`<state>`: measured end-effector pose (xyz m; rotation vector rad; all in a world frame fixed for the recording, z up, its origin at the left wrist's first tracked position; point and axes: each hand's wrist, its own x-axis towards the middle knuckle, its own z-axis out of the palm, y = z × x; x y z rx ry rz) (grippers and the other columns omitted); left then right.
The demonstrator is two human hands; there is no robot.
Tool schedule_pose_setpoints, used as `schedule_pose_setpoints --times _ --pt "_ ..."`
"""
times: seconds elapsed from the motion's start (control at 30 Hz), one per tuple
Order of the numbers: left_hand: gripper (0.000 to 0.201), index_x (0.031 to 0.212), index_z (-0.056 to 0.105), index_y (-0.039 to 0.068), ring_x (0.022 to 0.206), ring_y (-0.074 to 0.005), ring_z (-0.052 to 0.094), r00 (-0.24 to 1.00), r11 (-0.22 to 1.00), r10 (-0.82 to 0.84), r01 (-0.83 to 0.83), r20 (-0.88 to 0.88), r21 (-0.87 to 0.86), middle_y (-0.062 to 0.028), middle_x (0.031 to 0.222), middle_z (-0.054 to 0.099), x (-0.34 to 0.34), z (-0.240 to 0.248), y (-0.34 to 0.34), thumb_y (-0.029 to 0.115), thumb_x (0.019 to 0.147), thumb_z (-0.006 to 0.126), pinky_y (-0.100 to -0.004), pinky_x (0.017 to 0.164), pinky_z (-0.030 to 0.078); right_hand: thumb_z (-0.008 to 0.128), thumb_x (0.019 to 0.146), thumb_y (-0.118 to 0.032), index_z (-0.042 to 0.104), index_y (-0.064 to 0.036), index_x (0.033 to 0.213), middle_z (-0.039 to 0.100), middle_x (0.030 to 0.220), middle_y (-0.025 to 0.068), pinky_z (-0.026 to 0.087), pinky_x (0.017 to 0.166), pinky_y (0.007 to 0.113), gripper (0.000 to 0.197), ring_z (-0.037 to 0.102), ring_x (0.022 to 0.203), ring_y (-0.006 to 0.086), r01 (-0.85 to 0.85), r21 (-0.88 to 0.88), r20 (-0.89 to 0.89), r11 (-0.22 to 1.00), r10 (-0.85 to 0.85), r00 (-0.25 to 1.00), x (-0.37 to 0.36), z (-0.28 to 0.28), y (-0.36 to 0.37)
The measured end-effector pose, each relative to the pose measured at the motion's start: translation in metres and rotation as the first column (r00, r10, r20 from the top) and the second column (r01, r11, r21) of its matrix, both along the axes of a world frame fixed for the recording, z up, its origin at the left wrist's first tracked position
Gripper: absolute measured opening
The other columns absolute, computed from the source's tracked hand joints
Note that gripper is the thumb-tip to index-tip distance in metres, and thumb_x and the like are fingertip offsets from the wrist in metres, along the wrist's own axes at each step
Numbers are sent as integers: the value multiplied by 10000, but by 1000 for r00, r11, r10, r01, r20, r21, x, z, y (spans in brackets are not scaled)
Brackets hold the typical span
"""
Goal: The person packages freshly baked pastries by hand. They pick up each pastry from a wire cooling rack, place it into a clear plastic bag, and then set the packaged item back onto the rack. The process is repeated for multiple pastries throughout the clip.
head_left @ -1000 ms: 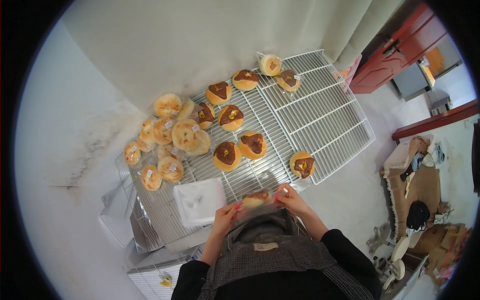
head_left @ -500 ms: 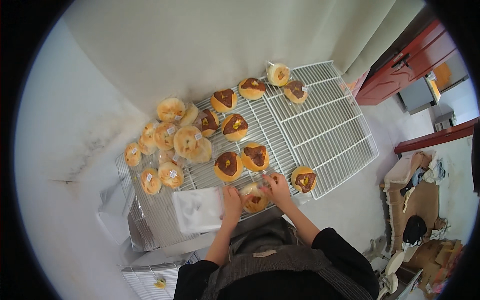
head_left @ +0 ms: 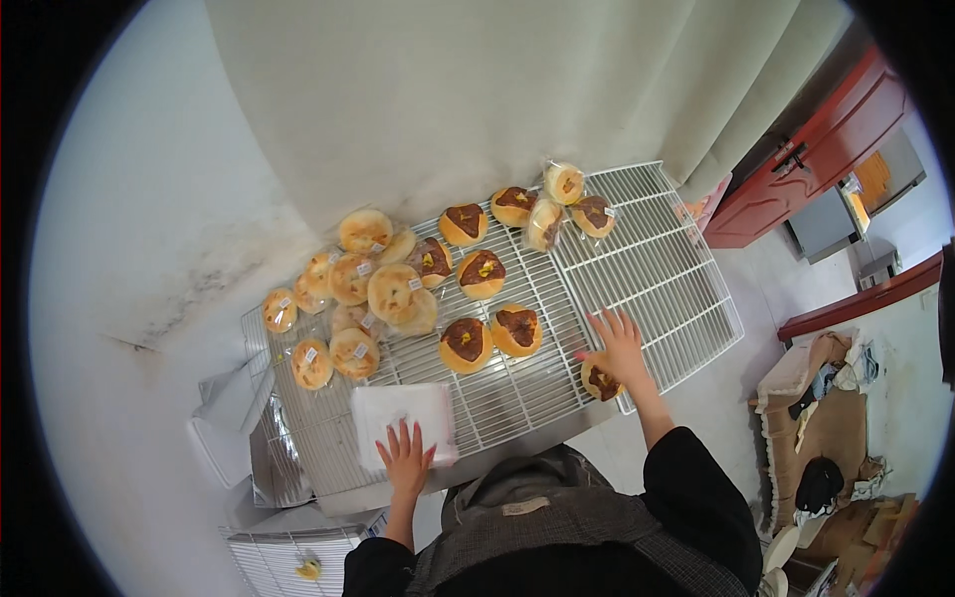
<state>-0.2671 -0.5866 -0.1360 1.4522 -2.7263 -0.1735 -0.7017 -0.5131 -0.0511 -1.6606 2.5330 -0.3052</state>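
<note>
My left hand (head_left: 406,460) lies with fingers spread on the near part of a stack of clear plastic bags (head_left: 403,400) at the rack's front edge. Reaching over the right side, my right hand (head_left: 623,353) has its fingers apart above a chocolate-topped bun (head_left: 600,386), partly covering it. Whether the fingers touch that bun I cannot tell. Several more chocolate-topped buns (head_left: 466,344) sit unwrapped in the middle of the white wire rack (head_left: 509,406). At the far side, a bagged bun (head_left: 544,223) leans near another bagged chocolate-topped bun (head_left: 593,216) and a bagged pale one (head_left: 564,183).
Bagged flat round breads (head_left: 395,293) with small white labels are heaped on the left. A second wire rack (head_left: 686,269) adjoins on the right. A beige curtain (head_left: 428,99) hangs behind; a red door (head_left: 796,159) and a brown sofa (head_left: 826,428) stand to the right.
The bun between my hands, now bagged, lies at the far side by the other bagged ones. My left hand has moved onto the bag stack, my right to the bun on the right.
</note>
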Motion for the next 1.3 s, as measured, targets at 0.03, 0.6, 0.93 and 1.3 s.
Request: schedule_pose_setpoints --times 0.03,0.6,0.93,1.3 --pt "529 1323 359 150 1297 -345 206 1000 1000 -14 14 0 8 -130 1402 264 9 -10 5 322 843 497 -579 1022 79 760 582 -375 394 -265 1290 265 1378 133 276 931 585 804 247 1223 442 115 131 29 985 -120 992 13 -23 23" --pt "320 845 546 -9 536 -67 404 325 495 725 366 -607 788 18 589 415 -83 97 -36 278 932 433 -251 609 453 682 732 -159 269 -80 1350 405 1269 85 387 915 343 747 426 1136 222 548 -40 896 836 273 -351 84 1 58" --pt "152 925 599 -55 834 -157 620 508 648 498 321 -703 691 -118 878 648 -78 104 -50 66 839 566 -257 764 479 706 691 -113 449 -80 1258 387 1249 94 322 967 309 623 392 1171 214 7 -419 889 908 409 204 143 89 -9" --pt "615 1236 454 8 1058 -213 546 617 793 102 423 -780 438 -156 1143 562 -82 132 -13 131 697 723 -294 868 423 582 812 -341 530 -80 1125 581 980 147 436 822 324 411 566 933 261 -394 -269 792 879 435 428 129 111 -29"
